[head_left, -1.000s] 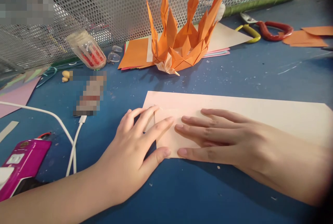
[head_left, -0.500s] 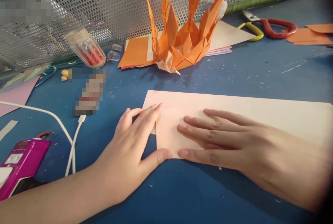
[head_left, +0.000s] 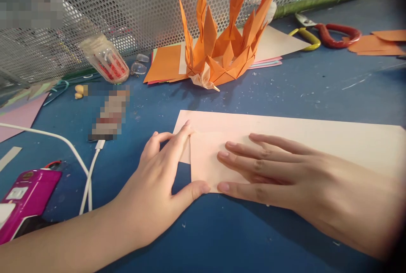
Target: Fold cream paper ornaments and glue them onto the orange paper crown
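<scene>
In the head view, pale paper (head_left: 317, 131) lies on the blue desk (head_left: 177, 235) under both hands, which are apart, thumbs just beside each other. The left hand (head_left: 160, 180) is spread at the paper's left end; the right hand (head_left: 294, 169) rests flat, clamping nothing. This looks like aligning or smoothing; the next move calls for steady layers. Whether one folded sheet or two, I cannot tell; the right hand hides much of it.

Gap btwn origami (head_left: 233, 74) & pale sheet (head_left: 317, 134), cable (head_left: 89, 174) blocking L
</scene>
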Demonstrator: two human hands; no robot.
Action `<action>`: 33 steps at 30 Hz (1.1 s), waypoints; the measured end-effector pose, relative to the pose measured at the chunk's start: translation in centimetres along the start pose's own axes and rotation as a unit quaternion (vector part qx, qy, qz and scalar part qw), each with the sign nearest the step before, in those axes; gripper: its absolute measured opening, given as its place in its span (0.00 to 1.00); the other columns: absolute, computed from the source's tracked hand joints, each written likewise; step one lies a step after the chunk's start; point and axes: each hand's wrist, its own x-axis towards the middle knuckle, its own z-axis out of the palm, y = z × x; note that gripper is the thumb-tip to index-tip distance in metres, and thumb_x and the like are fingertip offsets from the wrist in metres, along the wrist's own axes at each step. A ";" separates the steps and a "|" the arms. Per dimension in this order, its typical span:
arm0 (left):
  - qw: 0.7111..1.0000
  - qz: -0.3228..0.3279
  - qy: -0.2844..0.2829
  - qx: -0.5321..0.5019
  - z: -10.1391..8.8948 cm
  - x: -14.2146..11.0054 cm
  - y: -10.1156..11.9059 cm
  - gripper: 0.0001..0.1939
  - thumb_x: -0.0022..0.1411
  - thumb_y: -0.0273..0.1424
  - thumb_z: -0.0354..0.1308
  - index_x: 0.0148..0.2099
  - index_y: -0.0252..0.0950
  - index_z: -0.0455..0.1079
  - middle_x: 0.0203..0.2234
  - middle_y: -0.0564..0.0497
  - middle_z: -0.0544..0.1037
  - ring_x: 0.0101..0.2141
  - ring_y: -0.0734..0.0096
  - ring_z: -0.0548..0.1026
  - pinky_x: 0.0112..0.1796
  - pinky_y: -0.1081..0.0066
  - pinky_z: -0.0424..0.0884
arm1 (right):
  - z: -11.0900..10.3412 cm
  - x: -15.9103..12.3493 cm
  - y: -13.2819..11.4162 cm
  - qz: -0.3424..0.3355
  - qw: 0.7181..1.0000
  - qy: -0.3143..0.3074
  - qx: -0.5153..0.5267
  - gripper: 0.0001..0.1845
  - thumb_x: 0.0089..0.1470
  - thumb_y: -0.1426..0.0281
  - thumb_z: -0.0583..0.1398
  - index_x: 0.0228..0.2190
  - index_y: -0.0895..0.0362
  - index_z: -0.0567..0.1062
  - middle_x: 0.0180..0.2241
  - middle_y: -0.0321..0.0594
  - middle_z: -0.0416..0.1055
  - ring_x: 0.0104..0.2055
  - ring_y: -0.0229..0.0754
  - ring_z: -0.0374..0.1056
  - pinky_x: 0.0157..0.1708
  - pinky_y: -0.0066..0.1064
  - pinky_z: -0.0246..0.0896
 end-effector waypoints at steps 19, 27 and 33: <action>0.997 0.051 -0.017 0.052 -0.3 0.3 0.5 0.23 0.76 0.36 0.51 0.69 0.59 0.65 0.71 0.55 0.63 0.64 0.46 0.58 0.63 0.37 0.59 | -0.7 0.0 -0.3 0.001 0.999 -0.034 0.013 0.37 0.60 0.78 0.53 0.66 0.42 0.67 0.71 0.40 0.59 0.72 0.55 0.57 0.68 0.60 0.55; 0.996 0.055 -0.016 0.064 -0.4 0.4 0.4 0.21 0.77 0.38 0.49 0.68 0.59 0.67 0.71 0.54 0.62 0.63 0.47 0.60 0.62 0.40 0.64 | -2.7 -0.8 2.3 -0.053 0.995 -0.066 0.049 0.45 0.45 0.85 0.50 0.61 0.46 0.74 0.71 0.32 0.57 0.74 0.45 0.49 0.72 0.48 0.47; 0.996 0.056 -0.012 0.069 -0.3 0.3 0.2 0.21 0.78 0.41 0.47 0.68 0.59 0.67 0.72 0.54 0.62 0.65 0.46 0.59 0.63 0.38 0.62 | -5.1 -0.4 3.1 -0.042 0.987 -0.129 0.088 0.35 0.53 0.88 0.48 0.47 0.46 0.81 0.63 0.29 0.72 0.71 0.40 0.58 0.73 0.41 0.48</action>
